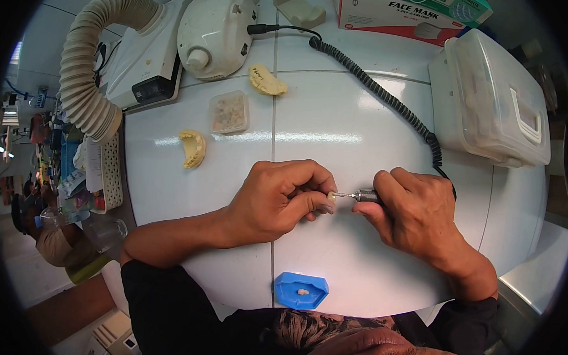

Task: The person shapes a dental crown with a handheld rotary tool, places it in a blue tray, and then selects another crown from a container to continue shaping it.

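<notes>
My left hand (281, 199) pinches a small yellowish piece (331, 198) between thumb and fingers at the middle of the white tiled table. My right hand (416, 210) is closed around a dark, metal-nosed rotary handpiece (367, 196). Its thin tip points left and reaches the small piece; whether they touch is too small to tell. A black coiled cord (387, 95) runs from behind my right hand up to a white control unit (216, 36). Nearer my body, a blue tray (288, 300) holds a small pale piece (303, 292).
Two yellow dental casts (193, 148) (267, 80) and a clear box of small pieces (229, 112) lie beyond my left hand. A ribbed hose (77, 72) arches at upper left. Mask boxes (397, 17) and a translucent case (491, 101) stand at right. Another person sits far left.
</notes>
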Tool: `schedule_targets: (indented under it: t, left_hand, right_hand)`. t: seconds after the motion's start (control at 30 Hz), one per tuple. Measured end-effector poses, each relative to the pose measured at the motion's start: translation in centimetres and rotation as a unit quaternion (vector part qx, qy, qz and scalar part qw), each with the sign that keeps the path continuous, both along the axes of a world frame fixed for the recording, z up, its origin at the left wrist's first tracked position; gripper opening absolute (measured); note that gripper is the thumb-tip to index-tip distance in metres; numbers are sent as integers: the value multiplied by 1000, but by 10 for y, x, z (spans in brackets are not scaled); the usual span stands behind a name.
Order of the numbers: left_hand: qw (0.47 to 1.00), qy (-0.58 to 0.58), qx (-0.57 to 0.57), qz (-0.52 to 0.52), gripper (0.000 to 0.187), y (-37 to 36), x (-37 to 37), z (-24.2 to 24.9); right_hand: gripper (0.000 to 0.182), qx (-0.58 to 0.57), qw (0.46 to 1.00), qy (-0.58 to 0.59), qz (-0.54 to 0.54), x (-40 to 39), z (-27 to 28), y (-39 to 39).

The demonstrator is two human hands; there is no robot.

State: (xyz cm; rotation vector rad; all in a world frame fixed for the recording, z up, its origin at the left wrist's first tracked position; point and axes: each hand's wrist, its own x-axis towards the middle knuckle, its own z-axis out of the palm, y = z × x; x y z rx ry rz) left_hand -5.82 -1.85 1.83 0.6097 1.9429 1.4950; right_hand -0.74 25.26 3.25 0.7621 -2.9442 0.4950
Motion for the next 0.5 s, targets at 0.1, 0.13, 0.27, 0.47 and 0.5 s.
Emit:
schedule_targets:
  t: [0.1, 0.13, 0.27, 0.47, 0.5]
  left_hand:
    - [1000, 2, -2, 0, 6, 0, 0, 0]
    - [1000, 1, -1, 2, 6, 0, 0, 0]
    - [1000, 3, 1, 1, 6, 0, 1, 0]
    - [1000, 1, 2, 3, 5, 1, 1, 0]
    - [1000, 3, 2, 2, 5, 1, 1, 0]
  right_hand:
    - [51, -2, 1000, 0, 3, -1, 0, 0]
    - [51, -2, 1000, 0, 5, -1, 1, 0]
    - [51, 2, 1000, -7, 1, 0, 2, 0]
    - [51, -3, 1000, -12, 9, -2, 3, 0]
    - [51, -3, 1000, -14, 12, -2, 4, 0]
